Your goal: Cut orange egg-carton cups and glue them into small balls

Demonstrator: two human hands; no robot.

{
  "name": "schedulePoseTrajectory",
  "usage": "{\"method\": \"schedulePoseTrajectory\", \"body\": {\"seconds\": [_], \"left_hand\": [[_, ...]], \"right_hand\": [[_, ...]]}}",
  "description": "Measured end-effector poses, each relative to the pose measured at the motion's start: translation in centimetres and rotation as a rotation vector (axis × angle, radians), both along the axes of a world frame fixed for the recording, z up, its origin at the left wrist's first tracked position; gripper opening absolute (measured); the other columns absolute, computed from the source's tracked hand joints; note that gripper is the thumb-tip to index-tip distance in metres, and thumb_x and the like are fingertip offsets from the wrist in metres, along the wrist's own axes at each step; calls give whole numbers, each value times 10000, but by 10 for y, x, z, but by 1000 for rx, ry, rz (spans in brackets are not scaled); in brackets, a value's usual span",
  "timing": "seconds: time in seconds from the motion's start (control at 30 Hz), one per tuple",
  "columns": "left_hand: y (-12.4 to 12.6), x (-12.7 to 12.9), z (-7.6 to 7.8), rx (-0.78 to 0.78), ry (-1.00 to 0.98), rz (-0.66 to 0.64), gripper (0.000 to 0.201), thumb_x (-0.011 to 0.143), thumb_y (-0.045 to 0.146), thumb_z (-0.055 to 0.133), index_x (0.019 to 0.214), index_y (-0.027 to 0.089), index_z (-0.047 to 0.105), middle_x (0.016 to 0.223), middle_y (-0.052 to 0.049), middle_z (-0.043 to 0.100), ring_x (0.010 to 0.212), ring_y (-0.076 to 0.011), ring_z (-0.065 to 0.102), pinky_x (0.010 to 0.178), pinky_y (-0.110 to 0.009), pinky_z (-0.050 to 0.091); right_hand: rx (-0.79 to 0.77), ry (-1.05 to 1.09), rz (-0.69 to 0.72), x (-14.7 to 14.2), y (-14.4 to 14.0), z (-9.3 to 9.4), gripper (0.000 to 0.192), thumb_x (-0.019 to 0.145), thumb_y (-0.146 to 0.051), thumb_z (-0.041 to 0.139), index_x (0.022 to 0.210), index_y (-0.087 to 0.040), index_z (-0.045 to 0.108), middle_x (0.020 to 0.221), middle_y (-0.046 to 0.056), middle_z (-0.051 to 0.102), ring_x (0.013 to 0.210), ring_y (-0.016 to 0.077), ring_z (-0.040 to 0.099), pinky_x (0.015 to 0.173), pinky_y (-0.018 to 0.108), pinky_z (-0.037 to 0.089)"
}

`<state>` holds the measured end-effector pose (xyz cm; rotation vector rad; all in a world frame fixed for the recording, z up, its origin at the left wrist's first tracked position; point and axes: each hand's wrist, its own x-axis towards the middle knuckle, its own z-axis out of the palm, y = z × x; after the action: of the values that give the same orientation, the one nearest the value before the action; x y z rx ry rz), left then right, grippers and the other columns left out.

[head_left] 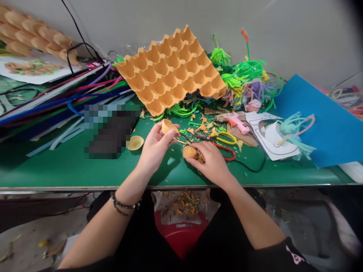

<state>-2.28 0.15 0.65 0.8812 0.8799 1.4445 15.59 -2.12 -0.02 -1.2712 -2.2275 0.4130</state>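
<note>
My left hand [155, 145] pinches a cut egg-carton cup [168, 127] between thumb and fingers, a little above the green tabletop. Lower and to the right, my right hand [211, 160] curls its thumb and fingers round another rounded egg-carton cup [190, 152], close to the table, with orange scraps under the palm. A pale, yellowish cup [135, 143] rests left of my left hand. Just beyond my right hand lie scissors [229, 138] with yellow and red handles. The large orange egg tray [172, 70] leans at the back, a piece cut from its lower edge.
A pink glue gun [238, 122] with a black cord lies behind the scissors, near white paper cutouts [272, 138] and a blue board [323, 124]. Green and coloured pipe cleaners [244, 77] pile up at the back. Strips [93, 90] and a blurred dark object [113, 132] occupy the left.
</note>
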Motion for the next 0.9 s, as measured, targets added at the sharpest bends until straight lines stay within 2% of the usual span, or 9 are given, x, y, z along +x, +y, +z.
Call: {"method": "schedulePoseTrajectory", "body": {"seconds": [0.1,0.17,0.3,0.37,0.43,0.53,0.6,0.77,0.9], "left_hand": [[0,0,-2,8,-26,-26,404,691,359,749,993,206,528,944,-2,669,726,-64,626,627,-159,512],[-1,-1,-2,21,-24,-35,461,710,327,734,1100,247,501,957,1,663,731,-67,628,641,-166,515],[-2,-4,-2,50,17,-14,478,726,227,703,1157,284,505,920,31,603,726,-50,611,657,-148,502],[-2,-4,-2,48,34,-17,440,747,221,671,1154,274,512,895,35,575,726,-49,604,660,-149,497],[-2,-4,-1,49,58,-31,419,765,229,642,1161,261,509,895,31,569,725,-52,596,656,-155,492],[-2,-4,-1,41,84,-62,417,772,239,626,1171,243,507,907,19,582,728,-62,593,654,-170,487],[-2,-4,-1,23,80,-81,423,767,243,633,1172,235,512,923,12,594,728,-68,596,660,-180,488],[-2,-7,-2,9,68,-84,426,763,258,651,1168,240,523,936,11,609,736,-74,597,665,-189,485],[-3,-7,-4,22,69,-92,427,766,264,650,1172,239,520,953,9,603,746,-72,598,671,-186,487]], "right_hand": [[60,-44,-2,6,3,5,452,868,-471,533,1216,-183,519,1179,111,595,1111,255,535,935,448,457],[158,24,-98,22,7,17,406,901,-464,467,1194,-191,533,1162,100,607,1091,231,552,941,426,452],[267,-57,-533,68,24,43,293,883,-406,486,1032,-191,617,974,78,656,817,193,613,773,363,491],[219,-290,-747,84,37,48,361,831,-431,554,1055,-154,614,984,123,649,878,257,609,755,394,478],[124,-457,-852,91,53,45,451,828,-465,539,1093,-104,594,1041,189,625,967,324,587,752,418,463],[-28,-576,-802,93,74,32,430,825,-382,532,1131,-81,565,1106,224,586,1040,349,556,783,413,442],[-26,-577,-806,93,85,24,414,826,-317,519,1163,-77,539,1145,232,564,1086,350,531,819,412,426],[-38,-557,-747,101,94,13,339,875,-259,417,1126,-66,536,1043,202,608,970,297,592,785,369,430],[47,-524,-797,103,91,16,369,899,-196,317,1209,-72,474,1167,223,542,986,293,588,782,391,439]]}}
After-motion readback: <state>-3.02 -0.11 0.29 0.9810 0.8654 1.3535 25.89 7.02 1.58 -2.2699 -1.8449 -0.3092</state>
